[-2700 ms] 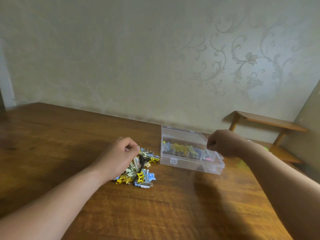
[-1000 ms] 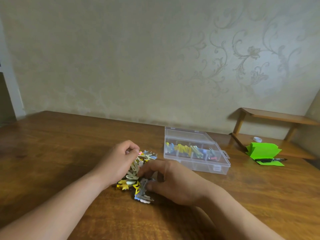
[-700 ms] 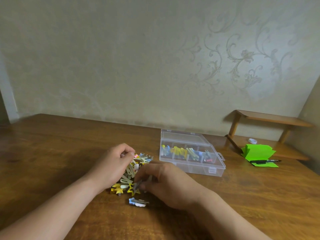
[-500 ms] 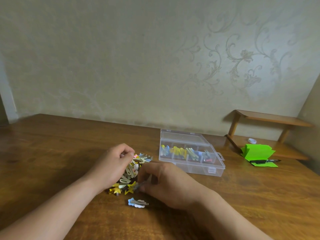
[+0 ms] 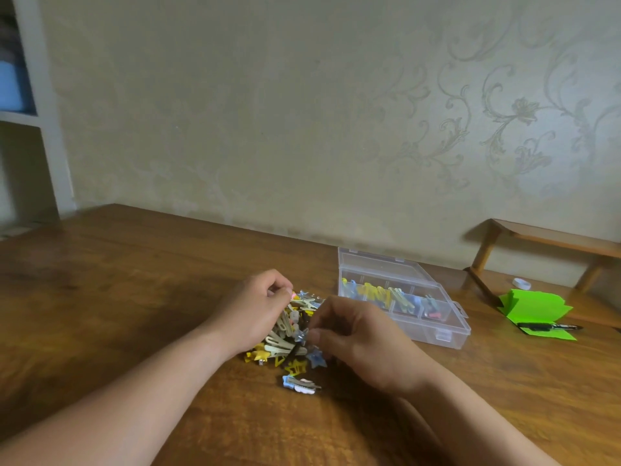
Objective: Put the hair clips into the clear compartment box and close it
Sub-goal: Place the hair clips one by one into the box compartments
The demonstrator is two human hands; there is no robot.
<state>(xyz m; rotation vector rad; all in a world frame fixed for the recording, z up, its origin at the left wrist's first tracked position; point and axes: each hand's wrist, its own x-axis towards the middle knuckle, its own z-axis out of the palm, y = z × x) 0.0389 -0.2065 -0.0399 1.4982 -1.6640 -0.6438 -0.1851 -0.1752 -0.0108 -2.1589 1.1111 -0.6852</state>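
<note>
We see a table (image 5: 134, 264) of brown wood with a visible grain, its varnish sheened where light falls. The compartment box (image 5: 447, 334) and its lid are clear, smooth plastic, glossy along the edges. The hair clips (image 5: 285, 341) show yellow, cream and blue coloured faces, and some have bare silvery metal; we cannot tell their finish more finely. The green paper (image 5: 534, 307) looks matt, and the black pen (image 5: 551, 327) has a slightly glossy barrel. The low shelf (image 5: 554, 235) is lighter wood. The wall (image 5: 302, 112) carries matt wallpaper with a faintly raised-looking scroll pattern.
</note>
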